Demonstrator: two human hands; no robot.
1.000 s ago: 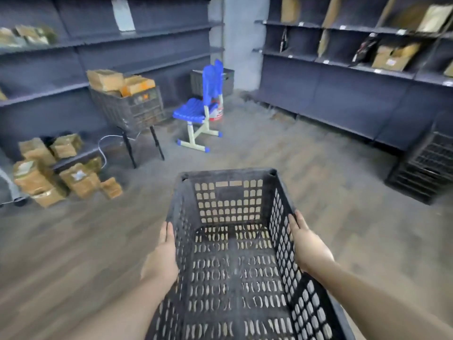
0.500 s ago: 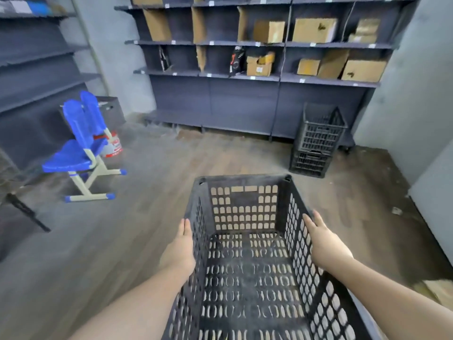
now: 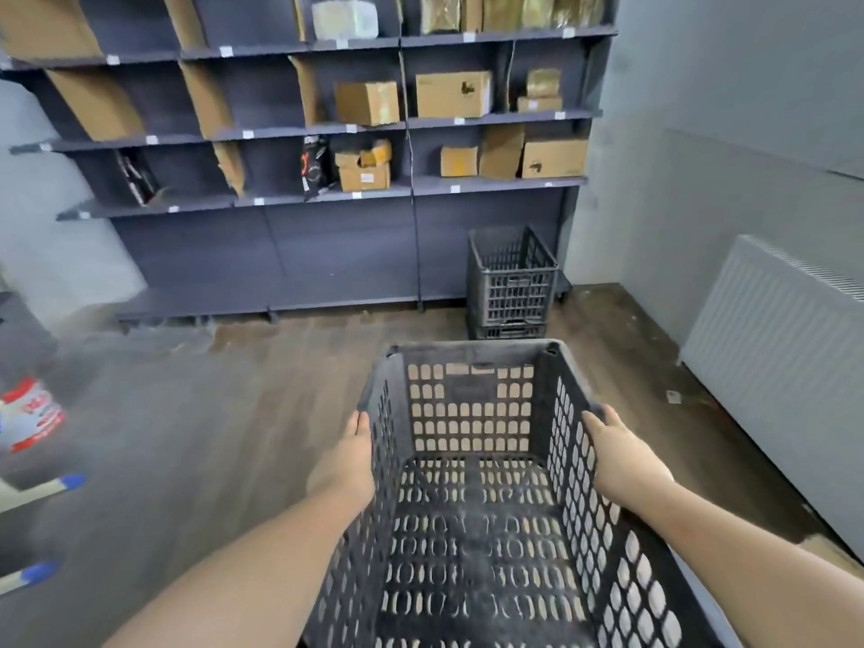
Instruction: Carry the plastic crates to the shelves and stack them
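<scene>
I hold an empty black perforated plastic crate [image 3: 472, 404] out in front of me, above the floor. My left hand [image 3: 346, 465] presses flat on its left wall and my right hand [image 3: 622, 460] grips its right wall. Straight ahead, a stack of black crates [image 3: 512, 282] stands on the floor against the right end of the dark grey shelves [image 3: 327, 194]. The shelves carry cardboard boxes [image 3: 367, 102] on their upper levels.
A white radiator [image 3: 776, 367] lines the right wall. At the far left edge are a red-and-white bucket [image 3: 30, 413] and the blue-tipped feet of a chair [image 3: 42, 488]. Wooden floor lies between me and the stack.
The view has swung to the right and moved closer to the shelves. The crate stack now sits straight ahead, and the blue chair has slid almost out of view on the left. My grip is unchanged.
</scene>
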